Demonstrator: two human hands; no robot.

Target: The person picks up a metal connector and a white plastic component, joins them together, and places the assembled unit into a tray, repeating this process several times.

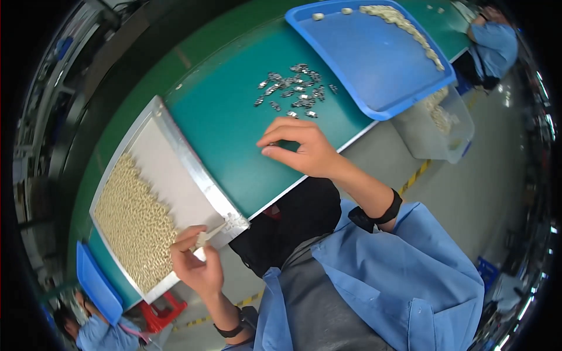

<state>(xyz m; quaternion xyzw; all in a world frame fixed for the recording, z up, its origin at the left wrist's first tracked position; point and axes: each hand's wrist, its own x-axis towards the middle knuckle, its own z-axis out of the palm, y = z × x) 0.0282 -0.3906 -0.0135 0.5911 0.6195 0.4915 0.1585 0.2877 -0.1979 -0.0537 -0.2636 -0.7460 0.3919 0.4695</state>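
I wear a light blue cloth jacket point(380, 269), hanging open at the front, with loose folds and stitched seams. Between its two sides shows a dark grey top point(319, 301), plain and slightly wrinkled. Below that, my lap is covered in black cloth point(307, 205), with a small dark red patch point(273, 212) on it. My left hand point(199, 269) and right hand point(301, 146) are bare. Around my right wrist runs a wide black band point(391, 209), with a rounded black lump point(361, 220) beside it. A matching black strap point(230, 330) circles my left wrist.
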